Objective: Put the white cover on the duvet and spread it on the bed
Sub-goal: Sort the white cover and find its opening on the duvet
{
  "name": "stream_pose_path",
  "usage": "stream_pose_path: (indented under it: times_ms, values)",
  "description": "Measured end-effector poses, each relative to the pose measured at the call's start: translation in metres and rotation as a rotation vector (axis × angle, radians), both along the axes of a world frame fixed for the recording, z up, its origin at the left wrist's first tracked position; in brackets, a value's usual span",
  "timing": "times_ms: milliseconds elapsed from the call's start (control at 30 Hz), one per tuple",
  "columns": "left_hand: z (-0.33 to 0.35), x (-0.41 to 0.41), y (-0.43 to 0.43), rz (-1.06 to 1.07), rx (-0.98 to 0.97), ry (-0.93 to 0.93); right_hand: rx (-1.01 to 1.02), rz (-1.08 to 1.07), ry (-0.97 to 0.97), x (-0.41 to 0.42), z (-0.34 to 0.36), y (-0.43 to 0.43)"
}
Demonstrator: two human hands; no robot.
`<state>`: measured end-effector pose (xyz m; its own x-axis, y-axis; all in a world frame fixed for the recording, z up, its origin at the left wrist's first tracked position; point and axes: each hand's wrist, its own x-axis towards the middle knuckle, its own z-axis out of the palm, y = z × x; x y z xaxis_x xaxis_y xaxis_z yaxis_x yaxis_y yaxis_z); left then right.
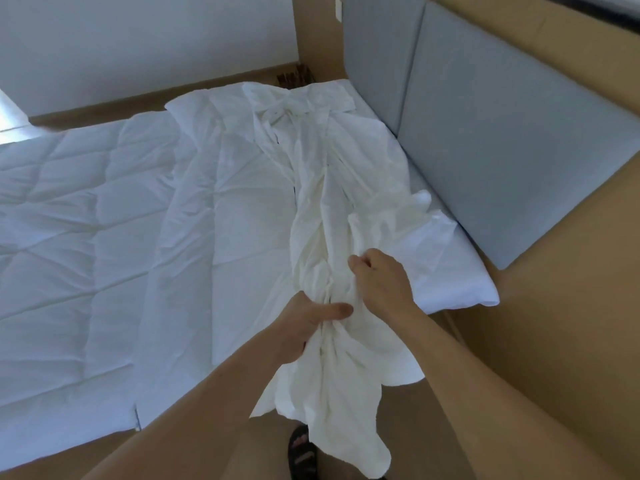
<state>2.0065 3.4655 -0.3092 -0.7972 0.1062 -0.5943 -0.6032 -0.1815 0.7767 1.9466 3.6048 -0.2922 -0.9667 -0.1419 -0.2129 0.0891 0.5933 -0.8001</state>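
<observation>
Head view shows me both grips on the white cover [322,209], which lies bunched in a long ridge down the middle of the frame and hangs off the bed's near edge. My left hand [308,323] clenches the gathered cloth; my right hand [379,282] pinches a fold just beside it. At left, the quilted duvet [69,220] lies flat on the bed, with a pillow [446,268] at right against the grey headboard [485,140].
</observation>
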Motion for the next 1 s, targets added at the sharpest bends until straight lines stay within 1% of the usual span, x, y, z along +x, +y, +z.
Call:
stream_pose_path:
  times_ms: [33, 67, 167, 200, 233, 300, 367, 400, 467, 500, 533, 567, 600, 633, 700, 767, 867, 933, 1000]
  values:
    - [0.004, -0.003, 0.003, 0.003, 0.032, 0.03, -0.049, 0.039, 0.008, 0.001, 0.005, -0.003]
    - [0.008, -0.005, 0.007, 0.017, 0.047, 0.052, -0.127, 0.064, -0.024, 0.001, 0.009, -0.007]
    - [0.01, -0.015, 0.014, 0.153, 0.018, 0.071, -0.514, 0.035, -0.246, -0.007, 0.017, -0.008]
    - [0.008, -0.018, 0.013, 0.203, 0.002, 0.066, -0.593, 0.051, -0.283, -0.011, 0.019, -0.007]
    - [0.007, -0.021, 0.012, 0.236, -0.014, 0.059, -0.614, 0.094, -0.294, -0.014, 0.02, -0.006]
    - [0.005, -0.022, 0.009, 0.252, -0.065, 0.026, -0.573, 0.173, -0.273, -0.02, 0.022, -0.005]
    - [0.004, -0.019, 0.005, 0.286, -0.062, -0.017, -0.524, 0.136, -0.219, -0.024, 0.017, -0.003]
    - [0.006, -0.016, 0.002, 0.313, -0.029, -0.038, -0.486, 0.075, -0.195, -0.026, 0.01, 0.001]
    - [0.004, -0.015, -0.008, 0.356, 0.096, -0.095, -0.322, -0.107, -0.173, -0.028, -0.013, 0.012]
    - [0.003, -0.015, -0.013, 0.362, 0.16, -0.12, -0.242, -0.231, -0.221, -0.026, -0.025, 0.017]
    - [0.002, -0.014, -0.016, 0.359, 0.21, -0.141, -0.202, -0.348, -0.315, -0.023, -0.039, 0.022]
    - [0.002, -0.014, -0.018, 0.344, 0.234, -0.15, -0.236, -0.424, -0.452, -0.017, -0.053, 0.025]
    - [0.0, -0.014, -0.02, 0.324, 0.238, -0.155, -0.305, -0.432, -0.608, -0.01, -0.062, 0.025]
    - [-0.002, -0.014, -0.021, 0.3, 0.234, -0.156, -0.367, -0.396, -0.72, -0.004, -0.072, 0.025]
    - [-0.005, -0.013, -0.02, 0.244, 0.191, -0.184, -0.44, -0.308, -0.83, 0.003, -0.086, 0.022]
    - [-0.009, -0.012, -0.02, 0.194, 0.139, -0.213, -0.456, -0.246, -0.857, 0.005, -0.087, 0.016]
    - [-0.021, -0.008, -0.022, 0.142, 0.118, -0.238, -0.409, -0.248, -0.774, 0.006, -0.084, 0.011]
    - [-0.028, -0.004, -0.022, 0.133, 0.122, -0.245, -0.507, -0.268, -0.768, 0.013, -0.088, 0.014]
    - [-0.033, 0.002, -0.02, 0.103, 0.139, -0.258, -0.613, -0.262, -0.855, 0.023, -0.09, 0.019]
